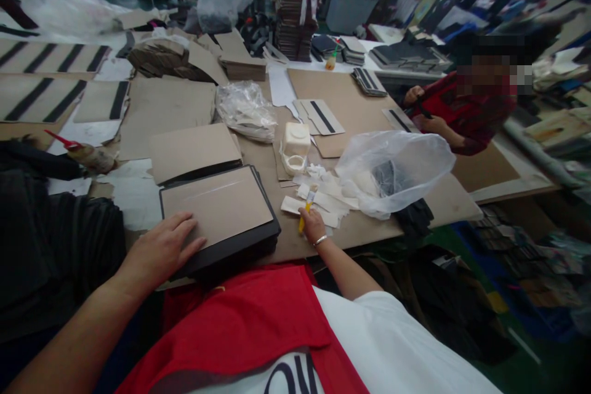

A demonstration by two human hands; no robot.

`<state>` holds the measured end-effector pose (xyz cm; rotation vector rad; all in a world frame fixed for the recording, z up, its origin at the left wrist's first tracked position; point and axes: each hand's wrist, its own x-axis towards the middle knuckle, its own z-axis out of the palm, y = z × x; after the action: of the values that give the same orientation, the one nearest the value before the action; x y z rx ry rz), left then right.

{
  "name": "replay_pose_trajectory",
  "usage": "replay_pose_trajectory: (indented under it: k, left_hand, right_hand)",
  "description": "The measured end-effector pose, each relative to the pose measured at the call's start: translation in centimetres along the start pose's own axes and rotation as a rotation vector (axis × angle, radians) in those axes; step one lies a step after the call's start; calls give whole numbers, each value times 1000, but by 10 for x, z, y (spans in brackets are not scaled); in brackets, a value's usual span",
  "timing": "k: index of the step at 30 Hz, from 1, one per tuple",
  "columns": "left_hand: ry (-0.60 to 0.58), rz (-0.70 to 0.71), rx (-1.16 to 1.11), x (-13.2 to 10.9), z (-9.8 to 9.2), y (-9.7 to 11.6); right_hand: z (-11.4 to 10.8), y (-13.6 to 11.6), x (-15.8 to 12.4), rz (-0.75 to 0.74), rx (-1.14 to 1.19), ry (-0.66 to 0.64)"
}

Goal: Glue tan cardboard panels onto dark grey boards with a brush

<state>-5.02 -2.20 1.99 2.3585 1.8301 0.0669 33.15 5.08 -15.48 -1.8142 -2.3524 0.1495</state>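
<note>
My left hand (161, 246) lies flat, fingers spread, on a tan cardboard sheet (217, 206). That sheet sits on a black-edged stack of boards (221, 258) at the near edge of the table. My right hand (314, 226) grips a small yellow tool (305, 212), its exact kind unclear, with the tip partly hidden by my fingers. Just beyond that hand lie white paper scraps (318, 200) on the brown tabletop (364, 231). A white moulded block (297, 138) stands farther on.
A clear plastic bag (394, 169) lies to the right of the scraps. Across the table, a co-worker (455, 120) in a red top works with both hands. Cardboard sheets, striped panels, a glue bottle (92, 157) and tall stacked boards (295, 18) fill the table's far side.
</note>
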Motion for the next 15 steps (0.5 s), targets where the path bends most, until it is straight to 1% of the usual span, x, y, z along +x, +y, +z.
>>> replay_pose_trajectory:
  k: [4,7,9,11,13,15]
  left_hand:
    - [-65,3,-30,4,-9,-3]
    - [-125,-17,-36,12,-18,1]
    - [-154,-31,-30,17,-24,5]
    - [-175,-39,-28,20,-27,9]
    - [-182,-62,-22,22,-29,11]
    - [-138,-80,-10,22,-31,12]
  right_hand:
    - [-13,5,7,23,65,44]
    - [-31,5,15,75,220,72]
    - [-40,4,20,101,323,53]
    - [-46,1,23,108,360,10]
    - [-50,-2,24,120,366,-16]
    - [-54,-6,26,138,363,10]
